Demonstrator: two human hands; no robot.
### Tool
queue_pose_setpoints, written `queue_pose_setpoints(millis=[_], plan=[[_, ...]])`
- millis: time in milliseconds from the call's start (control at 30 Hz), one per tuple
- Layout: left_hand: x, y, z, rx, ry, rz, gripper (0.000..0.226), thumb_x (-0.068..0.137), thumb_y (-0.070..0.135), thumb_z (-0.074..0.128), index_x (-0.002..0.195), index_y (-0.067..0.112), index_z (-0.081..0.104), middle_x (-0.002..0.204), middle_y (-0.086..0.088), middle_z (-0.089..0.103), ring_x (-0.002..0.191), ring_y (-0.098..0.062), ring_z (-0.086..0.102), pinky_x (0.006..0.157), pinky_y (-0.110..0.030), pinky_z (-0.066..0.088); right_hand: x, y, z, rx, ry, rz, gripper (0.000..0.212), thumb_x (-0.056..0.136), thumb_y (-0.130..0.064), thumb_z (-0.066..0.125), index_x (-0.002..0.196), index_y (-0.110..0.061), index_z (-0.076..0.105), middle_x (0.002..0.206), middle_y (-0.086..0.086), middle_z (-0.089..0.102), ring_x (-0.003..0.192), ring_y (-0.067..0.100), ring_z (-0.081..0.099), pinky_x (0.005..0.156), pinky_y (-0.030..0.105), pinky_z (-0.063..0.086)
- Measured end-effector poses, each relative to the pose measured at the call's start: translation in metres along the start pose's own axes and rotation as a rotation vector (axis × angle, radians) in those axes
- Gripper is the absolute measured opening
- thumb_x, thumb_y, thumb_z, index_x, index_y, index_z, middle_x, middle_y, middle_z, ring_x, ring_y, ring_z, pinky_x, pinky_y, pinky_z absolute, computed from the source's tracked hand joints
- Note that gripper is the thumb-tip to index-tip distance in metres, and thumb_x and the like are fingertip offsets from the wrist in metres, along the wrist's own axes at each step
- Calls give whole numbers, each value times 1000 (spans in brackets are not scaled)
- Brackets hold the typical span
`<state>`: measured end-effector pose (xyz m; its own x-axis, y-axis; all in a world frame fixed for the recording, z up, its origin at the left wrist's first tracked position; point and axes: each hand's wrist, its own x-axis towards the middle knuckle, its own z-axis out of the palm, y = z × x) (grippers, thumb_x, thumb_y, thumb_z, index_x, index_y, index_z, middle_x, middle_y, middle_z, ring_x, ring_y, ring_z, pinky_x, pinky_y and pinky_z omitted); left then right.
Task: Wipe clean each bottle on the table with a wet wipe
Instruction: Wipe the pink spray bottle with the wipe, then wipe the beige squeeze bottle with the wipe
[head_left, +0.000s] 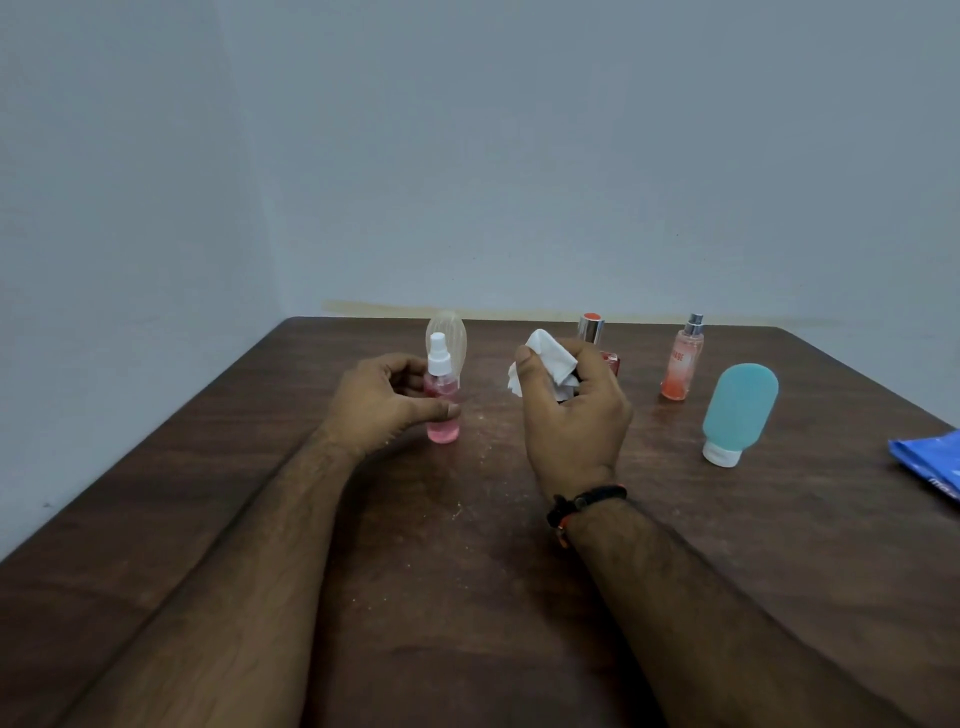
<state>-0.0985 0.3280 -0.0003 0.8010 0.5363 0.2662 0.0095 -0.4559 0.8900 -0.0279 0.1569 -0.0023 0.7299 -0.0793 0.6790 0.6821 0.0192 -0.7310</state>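
Left hand (382, 402) grips pink spray bottle (442, 400); right hand (569, 410) pinches wipe (548, 358), hiding red bottle (597, 338) at twelve o'clock.

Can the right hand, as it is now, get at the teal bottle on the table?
Probably yes: the teal bottle stands in the open beside the right hand with bare table between, though that hand already holds the wipe.

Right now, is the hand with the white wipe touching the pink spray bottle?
Apart. The head view shows bare table between the right hand, holding the wet wipe, and the pink spray bottle.
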Motion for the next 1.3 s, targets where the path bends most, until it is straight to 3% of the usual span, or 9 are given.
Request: queue_pose_setpoints(millis=[333, 533, 633, 700, 767, 900, 1067, 1200, 1300], plan=[[1, -1, -3, -35, -114, -79, 49, 61, 13, 91, 107, 17, 72, 92, 5, 78, 82, -6, 73, 79, -24, 51, 0, 3, 1, -7, -37, 21, 11, 85, -31, 72, 92, -26, 64, 85, -4, 67, 83, 19, 65, 67, 42, 58], [-1, -5, -18, -234, -224, -104, 72, 54, 9, 92, 121, 12, 64, 106, -7, 77, 100, -20, 73, 86, -32, 57, 0, 3, 1, -2, -38, 12, 10, 85, -32, 71, 88, -28, 63, 81, -3, 66, 78, 18, 64, 63, 34, 56], [8, -13, -23, -342, -17, -130, 54, 73, -3, 75, 122, 12, 58, 107, -11, 76, 107, -27, 70, 90, -36, 53, 0, 2, 1, 6, -35, 4, 10, 84, -30, 72, 88, -28, 63, 80, -6, 65, 76, 10, 63, 60, 12, 50], [16, -18, -17, -276, 168, -130, 44, 81, -7, 67, 120, 13, 57, 107, -9, 74, 102, -22, 69, 83, -29, 52, 1, 2, 2, 13, -39, 5, 10, 85, -29, 73, 88, -25, 64, 79, -7, 65, 74, 5, 62, 57, 5, 45], [21, -20, -6, -197, 249, -124, 51, 79, -5, 74, 122, 16, 56, 110, -5, 71, 98, -14, 67, 77, -22, 51, 1, 3, 2, 17, -49, 11, 10, 85, -28, 72, 89, -22, 66, 79, -5, 66, 73, 7, 62, 56, 7, 46], [37, -27, 16, -131, 240, -148, 69, 73, -2, 82, 132, 13, 51, 119, -5, 64, 106, -20, 62, 89, -35, 56, 0, 4, 3, 4, -61, 9, 9, 86, -29, 72, 87, -25, 63, 81, -2, 66, 75, 11, 63, 58, 20, 53], [64, -31, 32, -44, 179, -162, 79, 68, 4, 88, 135, 12, 48, 111, 2, 66, 84, -8, 63, 69, -22, 50, -2, 7, 3, -29, -56, 0, 16, 86, -30, 71, 82, -17, 62, 79, 2, 65, 73, 17, 63, 58, 37, 56], [81, -38, 36, -9, 127, -179, 80, 62, 14, 90, 131, 13, 50, 97, 7, 61, 85, -14, 63, 89, -39, 55, -2, 7, 4, -26, -93, -9, 11, 87, -32, 70, 87, -30, 59, 82, -4, 66, 77, 9, 64, 61, 32, 58], [82, -37, 38, -142, 142, -224, 63, 64, 31, 60, 123, 8, 54, 104, -7, 66, 101, -34, 64, 100, -48, 51, -3, 7, 5, -52, -108, -22, 15, 86, -32, 70, 87, -35, 56, 80, -9, 62, 76, 8, 62, 61, 32, 58]])
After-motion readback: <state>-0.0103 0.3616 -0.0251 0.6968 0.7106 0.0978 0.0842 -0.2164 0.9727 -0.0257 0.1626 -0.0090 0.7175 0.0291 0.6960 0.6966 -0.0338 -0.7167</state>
